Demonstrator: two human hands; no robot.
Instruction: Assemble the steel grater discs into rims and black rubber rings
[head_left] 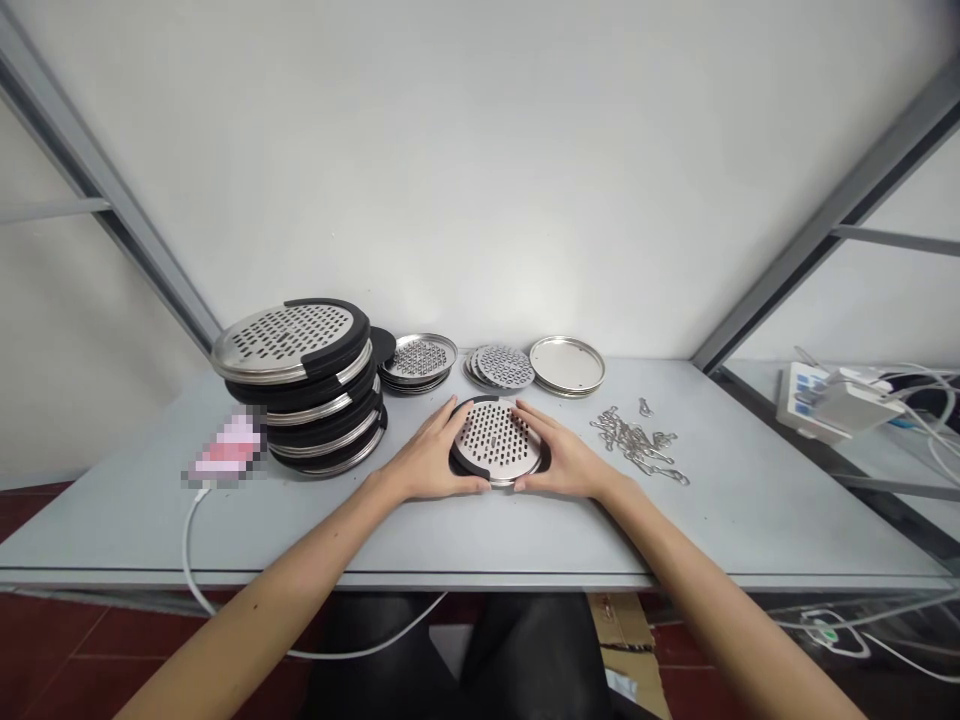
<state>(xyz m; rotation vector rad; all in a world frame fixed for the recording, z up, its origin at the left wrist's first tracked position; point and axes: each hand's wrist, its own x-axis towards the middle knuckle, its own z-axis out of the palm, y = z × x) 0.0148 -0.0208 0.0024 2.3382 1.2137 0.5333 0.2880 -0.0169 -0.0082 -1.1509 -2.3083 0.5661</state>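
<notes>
A round metal grater-like disc (498, 440) with rows of slots and a black band around part of its rim sits low over the grey table, in front of me. My left hand (436, 455) grips its left side, fingers along the far edge and thumb at the near edge. On the opposite side my right hand (561, 455) holds it the same way, so both thumbs nearly meet at the front. The underside of the disc is hidden. Just right of my right hand lies a loose heap of small bent wire clips (637, 440).
At left stands a tall, uneven stack of similar black-rimmed discs (289, 340), beside a pixelated phone-like item (227, 447) on a white cable (187, 540). Along the back are perforated trays (418, 358), thin perforated plates (504, 367) and shallow round metal lids (567, 364). A power strip (806, 405) is at far right.
</notes>
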